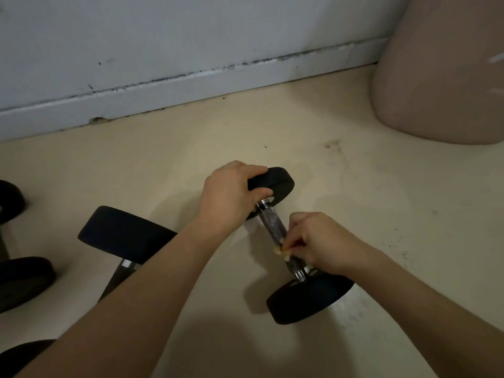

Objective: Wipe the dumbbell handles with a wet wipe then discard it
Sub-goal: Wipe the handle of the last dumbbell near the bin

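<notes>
Where: the dumbbell (274, 227) lies on the pale floor (381, 200), one end pointing at the wall (191, 50), the other toward me.
Left hand: my left hand (231, 192) reaches in from the dumbbell's left and curls over its far weight (281, 181), fingers and thumb gripping the rim, wrist straight.
Right hand: my right hand (319, 241) comes in from the dumbbell's right, knuckles up, fingertips pinching the wipe (281, 251) against the handle (268, 214) close to the near weight (308, 298).
Wipe: a small pale wad touching the metal, mostly hidden under my fingers.
Step in hand: I judge I am rubbing the handle's near end.
Doing it well: hold the far weight firm so the bar cannot roll, wrap the wipe round the handle, run it the full length, and turn the bar to reach the underside.
Waiting: a second dumbbell (122, 233) lies just left of this one, partly under my left forearm.
</notes>
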A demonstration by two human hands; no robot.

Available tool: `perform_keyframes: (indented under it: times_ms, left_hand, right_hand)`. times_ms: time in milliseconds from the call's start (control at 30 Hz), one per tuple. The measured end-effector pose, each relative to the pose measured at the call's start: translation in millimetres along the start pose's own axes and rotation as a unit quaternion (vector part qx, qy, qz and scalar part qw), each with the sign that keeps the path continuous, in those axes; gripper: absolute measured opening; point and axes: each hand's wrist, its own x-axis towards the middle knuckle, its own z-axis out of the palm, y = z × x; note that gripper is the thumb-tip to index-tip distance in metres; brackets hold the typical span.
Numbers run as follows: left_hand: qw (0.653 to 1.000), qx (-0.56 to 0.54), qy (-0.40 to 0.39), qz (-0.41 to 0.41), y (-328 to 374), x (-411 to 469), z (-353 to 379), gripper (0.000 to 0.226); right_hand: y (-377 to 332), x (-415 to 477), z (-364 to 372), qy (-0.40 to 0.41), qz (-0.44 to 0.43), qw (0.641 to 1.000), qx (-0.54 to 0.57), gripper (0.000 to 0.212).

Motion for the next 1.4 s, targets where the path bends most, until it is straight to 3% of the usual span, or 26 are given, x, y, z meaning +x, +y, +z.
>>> perform_keyframes:
  times_ms: [133,200,333,367,467,533,700,867,1000,1033,1133,1167,1200,1333,1400]
  left_hand:
    - [0.999,0.005,-0.019,0.04,0,6,5,0.047]
    - [0.998,0.024,-0.014,0.056,-11,-2,4,0.05]
    - [0.999,0.013,-0.02,0.028,-26,-17,2,0.055]
    - [1.0,0.01,-0.011,0.024,-26,-17,3,0.055]
    - [1.0,-0.008,0.01,0.014,-24,-19,6,0.053]
    - [0.999,-0.028,0.014,0.012,-26,-20,7,0.051]
    - [0.999,0.032,0.004,0.014,-23,-20,0,0.051]
    - [0.994,0.107,0.023,0.03,-27,-33,-9,0.048]
    - [0.988,0.139,0.058,0.035,-40,-45,-17,0.036]
    - [0.985,0.157,0.066,0.043,-40,-46,-18,0.031]
    - [0.974,0.21,0.072,0.052,-37,-44,-24,0.03]
    - [0.976,0.206,0.061,0.045,-35,-42,-27,0.03]
    - [0.98,0.192,0.042,0.037,-35,-43,-30,0.029]
    - [0.985,0.172,-0.008,0.016,-39,-51,-35,0.029]
    - [0.981,0.194,-0.004,0.001,-40,-51,-39,0.028]
  right_hand:
    - [3,29,2,0.127,0.026,0.992,-0.011,0.019]
    - [2,37,2,0.154,0.036,0.987,-0.012,0.019]
    - [11,1,-4,-0.018,0.033,0.999,-0.007,0.016]
    - [11,2,-5,-0.028,0.031,0.999,-0.005,0.018]
    - [4,34,-8,0.074,0.042,0.996,-0.015,0.018]
    - [4,41,-7,0.1,0.053,0.993,-0.015,0.016]
    - [12,-3,-8,-0.067,0.053,0.995,0.05,0.003]
    - [7,44,-5,0.109,0.044,0.99,0.079,0.003]
    - [8,7,8,-0.028,0.038,0.989,0.137,0.006]
    - [6,8,11,-0.02,0.039,0.986,0.158,0.007]
    - [-1,39,17,0.13,0.066,0.967,0.209,0.007]
    - [-4,45,18,0.148,0.075,0.962,0.219,0.008]
    - [-5,44,20,0.137,0.077,0.961,0.226,0.009]
    - [-8,9,25,-0.042,0.059,0.962,0.262,0.008]
    - [-14,25,28,0.017,0.048,0.969,0.243,0.006]
